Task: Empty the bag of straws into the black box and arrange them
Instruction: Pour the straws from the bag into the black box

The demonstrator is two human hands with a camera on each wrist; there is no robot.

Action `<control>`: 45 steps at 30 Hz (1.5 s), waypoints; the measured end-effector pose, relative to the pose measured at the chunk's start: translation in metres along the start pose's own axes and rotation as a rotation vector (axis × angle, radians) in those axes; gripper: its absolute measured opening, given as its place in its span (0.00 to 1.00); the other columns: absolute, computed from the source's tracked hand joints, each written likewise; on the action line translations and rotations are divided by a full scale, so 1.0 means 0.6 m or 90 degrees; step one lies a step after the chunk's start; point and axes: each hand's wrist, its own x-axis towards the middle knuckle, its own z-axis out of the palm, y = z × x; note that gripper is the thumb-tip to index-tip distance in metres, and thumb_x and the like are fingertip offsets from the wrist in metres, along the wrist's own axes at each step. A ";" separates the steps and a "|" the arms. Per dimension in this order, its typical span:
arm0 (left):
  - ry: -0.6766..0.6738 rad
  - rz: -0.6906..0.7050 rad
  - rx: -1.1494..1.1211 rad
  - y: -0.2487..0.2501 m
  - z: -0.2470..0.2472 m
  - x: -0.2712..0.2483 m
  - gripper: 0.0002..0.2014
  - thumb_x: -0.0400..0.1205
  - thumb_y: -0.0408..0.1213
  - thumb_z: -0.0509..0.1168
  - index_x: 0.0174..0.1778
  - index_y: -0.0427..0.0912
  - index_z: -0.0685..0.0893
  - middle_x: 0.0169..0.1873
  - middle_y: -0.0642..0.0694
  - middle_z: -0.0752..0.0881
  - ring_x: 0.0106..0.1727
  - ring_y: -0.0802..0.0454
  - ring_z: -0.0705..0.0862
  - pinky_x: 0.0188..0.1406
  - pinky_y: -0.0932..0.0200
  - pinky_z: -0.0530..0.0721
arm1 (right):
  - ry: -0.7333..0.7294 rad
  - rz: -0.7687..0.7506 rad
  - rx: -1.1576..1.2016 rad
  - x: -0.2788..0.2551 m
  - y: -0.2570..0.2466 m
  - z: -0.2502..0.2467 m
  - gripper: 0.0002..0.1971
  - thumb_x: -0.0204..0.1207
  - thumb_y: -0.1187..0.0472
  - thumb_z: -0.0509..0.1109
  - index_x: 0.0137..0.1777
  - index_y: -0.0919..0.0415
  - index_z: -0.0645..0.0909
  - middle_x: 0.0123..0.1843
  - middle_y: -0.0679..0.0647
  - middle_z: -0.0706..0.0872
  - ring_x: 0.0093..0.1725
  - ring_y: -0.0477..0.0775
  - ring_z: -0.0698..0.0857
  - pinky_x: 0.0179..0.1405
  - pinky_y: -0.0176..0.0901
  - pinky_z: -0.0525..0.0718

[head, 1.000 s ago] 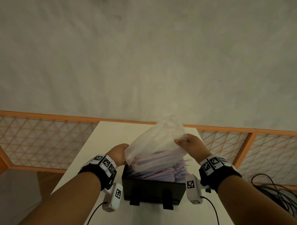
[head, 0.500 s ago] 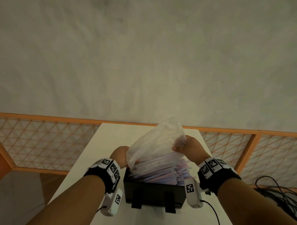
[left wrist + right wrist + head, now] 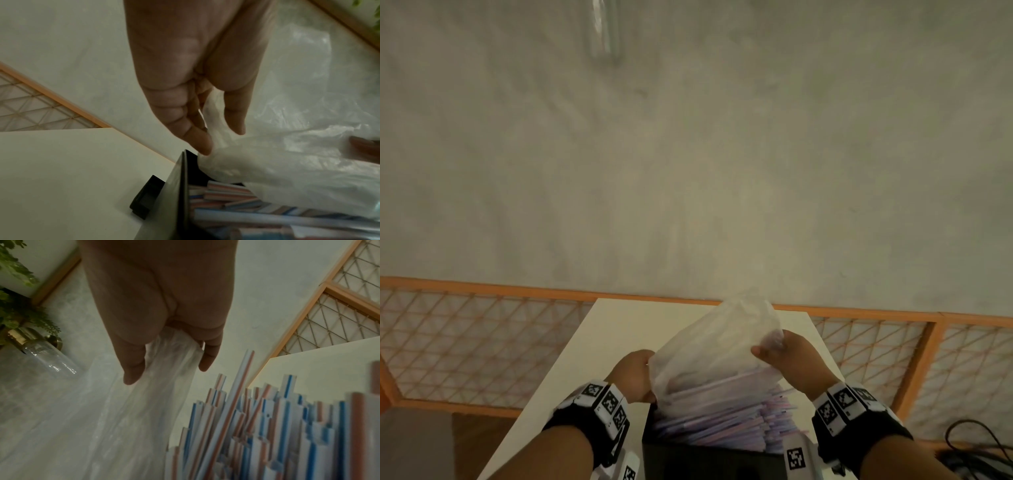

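Observation:
A clear plastic bag (image 3: 717, 346) is held tilted over the black box (image 3: 705, 460), its mouth down among the straws (image 3: 726, 416). My left hand (image 3: 635, 373) pinches the bag's left edge (image 3: 213, 123) just above the box's left wall (image 3: 179, 186). My right hand (image 3: 787, 358) grips the bag's upper right corner (image 3: 174, 347). Striped white, red and blue straws (image 3: 267, 426) lie piled in the box, their ends sticking out past its right side. The bag still covers part of the pile.
The box stands on a narrow white table (image 3: 599, 346) against a grey wall, with an orange lattice rail (image 3: 482, 339) on both sides. A glass tube in a brass holder (image 3: 41, 352) with a green plant is on the wall. Cables (image 3: 979, 445) lie at the lower right.
Both hands have lifted the bag a little higher and steeper, and more straws lie out of it in the box. The head view has tilted so the box sits lower in frame.

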 end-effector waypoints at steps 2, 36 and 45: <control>-0.003 -0.037 -0.126 0.001 0.003 -0.002 0.01 0.74 0.31 0.71 0.39 0.40 0.86 0.35 0.44 0.88 0.34 0.50 0.88 0.32 0.60 0.90 | -0.004 -0.013 -0.006 0.000 0.001 0.003 0.20 0.74 0.49 0.74 0.27 0.55 0.70 0.28 0.47 0.76 0.32 0.46 0.76 0.35 0.34 0.72; -0.018 -0.113 -0.287 0.022 0.010 -0.017 0.05 0.82 0.37 0.59 0.46 0.40 0.78 0.45 0.42 0.85 0.42 0.46 0.84 0.39 0.55 0.88 | 0.049 0.081 0.159 0.003 -0.019 0.007 0.21 0.82 0.49 0.63 0.49 0.70 0.83 0.48 0.64 0.90 0.52 0.65 0.87 0.59 0.57 0.82; -0.009 -0.081 -0.360 0.013 0.003 -0.011 0.21 0.69 0.24 0.74 0.54 0.40 0.75 0.55 0.34 0.84 0.56 0.35 0.87 0.52 0.39 0.89 | 0.038 0.149 0.198 0.034 0.033 0.009 0.30 0.56 0.35 0.73 0.47 0.60 0.86 0.47 0.59 0.92 0.50 0.63 0.90 0.60 0.67 0.84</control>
